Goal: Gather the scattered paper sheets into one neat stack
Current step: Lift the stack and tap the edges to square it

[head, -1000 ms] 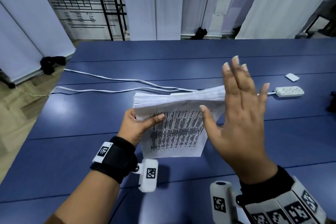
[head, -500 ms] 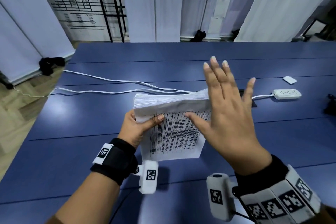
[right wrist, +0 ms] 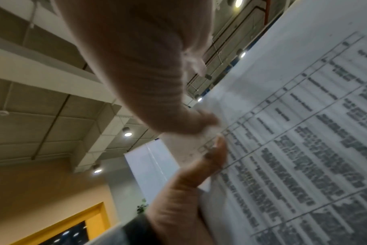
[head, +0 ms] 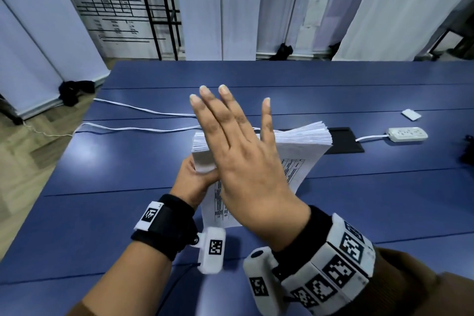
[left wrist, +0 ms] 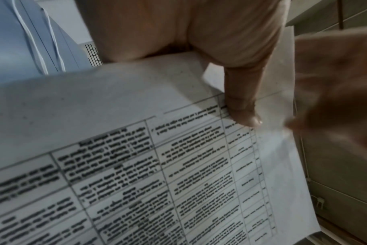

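A thick stack of white paper sheets (head: 302,137) is held on edge above the blue table (head: 372,213), its printed table face (left wrist: 157,174) turned toward me. My left hand (head: 195,179) grips the stack's left edge, thumb (left wrist: 243,106) pressed on the front sheet. Flat, with straight spread fingers, my right hand (head: 238,146) lies against the front face near the left side and covers much of it. In the right wrist view the printed sheet (right wrist: 304,124) fills the right half, with the left thumb (right wrist: 217,154) on it. The stack's bottom edge is hidden by my hands.
A white power strip (head: 407,134) and a small white card (head: 411,114) lie at the right of the table. White cables (head: 143,110) run across the far left. A black inset panel (head: 346,142) sits just behind the stack.
My right hand has slid left across the stack's face, from its right edge to its left part. The stack's right end now shows. The left hand's grip is unchanged.
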